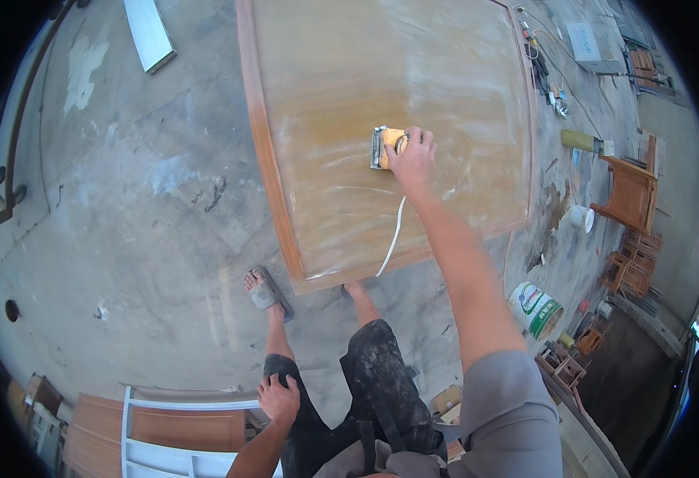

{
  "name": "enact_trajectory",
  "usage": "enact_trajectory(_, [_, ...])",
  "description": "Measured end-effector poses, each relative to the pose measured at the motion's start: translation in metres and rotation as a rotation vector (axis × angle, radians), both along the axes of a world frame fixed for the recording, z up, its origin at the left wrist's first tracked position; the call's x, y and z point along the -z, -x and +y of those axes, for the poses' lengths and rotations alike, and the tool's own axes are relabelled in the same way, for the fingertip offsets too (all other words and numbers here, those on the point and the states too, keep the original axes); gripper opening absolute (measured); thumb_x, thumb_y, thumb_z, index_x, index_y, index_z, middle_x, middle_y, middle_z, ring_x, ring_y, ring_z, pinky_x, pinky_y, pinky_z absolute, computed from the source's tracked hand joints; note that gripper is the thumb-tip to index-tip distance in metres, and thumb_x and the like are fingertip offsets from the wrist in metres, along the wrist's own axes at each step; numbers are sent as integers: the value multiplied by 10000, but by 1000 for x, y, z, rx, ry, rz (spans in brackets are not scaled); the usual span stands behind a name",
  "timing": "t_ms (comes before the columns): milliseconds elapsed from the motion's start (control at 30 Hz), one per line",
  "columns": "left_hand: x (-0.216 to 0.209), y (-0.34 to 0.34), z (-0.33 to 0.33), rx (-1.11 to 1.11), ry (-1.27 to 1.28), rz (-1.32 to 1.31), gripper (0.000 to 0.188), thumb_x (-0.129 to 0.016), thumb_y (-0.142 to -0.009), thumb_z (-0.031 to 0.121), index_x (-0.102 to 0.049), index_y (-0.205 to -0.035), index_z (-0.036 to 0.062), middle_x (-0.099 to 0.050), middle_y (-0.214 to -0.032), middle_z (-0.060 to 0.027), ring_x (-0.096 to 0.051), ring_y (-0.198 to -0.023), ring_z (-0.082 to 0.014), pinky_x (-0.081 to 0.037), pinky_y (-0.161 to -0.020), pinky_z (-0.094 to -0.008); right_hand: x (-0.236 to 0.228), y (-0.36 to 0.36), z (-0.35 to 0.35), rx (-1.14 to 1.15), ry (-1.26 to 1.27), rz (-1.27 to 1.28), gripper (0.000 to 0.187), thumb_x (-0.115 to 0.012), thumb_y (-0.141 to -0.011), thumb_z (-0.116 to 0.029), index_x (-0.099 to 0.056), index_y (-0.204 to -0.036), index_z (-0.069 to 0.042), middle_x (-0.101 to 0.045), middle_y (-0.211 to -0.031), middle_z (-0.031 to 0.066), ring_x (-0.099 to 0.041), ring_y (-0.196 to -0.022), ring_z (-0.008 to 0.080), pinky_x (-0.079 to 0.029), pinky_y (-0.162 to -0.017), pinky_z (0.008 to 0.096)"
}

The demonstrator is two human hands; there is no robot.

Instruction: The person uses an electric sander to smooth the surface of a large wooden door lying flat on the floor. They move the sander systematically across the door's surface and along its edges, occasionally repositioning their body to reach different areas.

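My right hand [415,162] is closed around an orange-and-black electric sander [390,141], with its flat base on a large brown panel [349,95]. A white cord [395,239] trails from the sander toward me and over the panel's near edge. Pale dust streaks the panel's surface, and a reddish wooden frame [267,175] borders it. My left hand [279,397] lies on my left knee, over dark, dusty shorts [381,374]. Nothing shows in that hand, and its fingers are spread on the leg.
Behind my left side are a white frame [126,430] and brown wooden panels [91,438]. A white-and-green bucket [534,309] stands at right, with wooden furniture parts [632,191] beyond. Cables and tools [542,76] lie along the far right. A pale board [150,36] rests far left.
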State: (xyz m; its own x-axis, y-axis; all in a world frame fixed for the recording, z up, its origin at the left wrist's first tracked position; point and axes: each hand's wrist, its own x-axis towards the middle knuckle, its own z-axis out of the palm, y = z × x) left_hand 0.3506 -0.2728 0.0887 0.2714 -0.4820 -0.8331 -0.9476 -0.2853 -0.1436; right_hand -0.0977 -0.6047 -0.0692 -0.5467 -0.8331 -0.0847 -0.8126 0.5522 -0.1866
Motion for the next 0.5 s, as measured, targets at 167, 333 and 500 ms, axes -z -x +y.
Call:
enact_trajectory(167, [4, 6, 8, -23, 4, 14, 455, -627, -923, 416, -701, -1195, 59, -620, -1313, -163, -563, -1215, -379, -475, -1005, -501, -7, 71, -2, 152, -75, 43, 621, -845, -816, -373, -534, -1284, -108, -521, -1317, 168, -531, -1232, 405, -501, -1001, 510])
enact_trajectory(333, [3, 13, 11, -17, 33, 18, 414, -636, -916, 398, -708, -1156, 68, -629, -1267, -178, -572, -1193, -394, -479, -995, -514, -15, 22, -27, 107, -129, 50, 613, -827, -840, -367, -509, -1290, -98, -506, -1309, 166, -534, -1218, 417, -540, -954, 508])
enact_trajectory(500, [0, 16, 4, -64, 19, 10, 415, -632, -918, 404, -712, -1154, 71, -626, -1285, -173, -566, -1209, -390, -473, -1008, -514, -12, -84, -56, -79, -114, -45, 532, -802, -859, -330, -499, -1233, -101, -470, -1263, 148, -521, -1199, 385, -612, -844, 472])
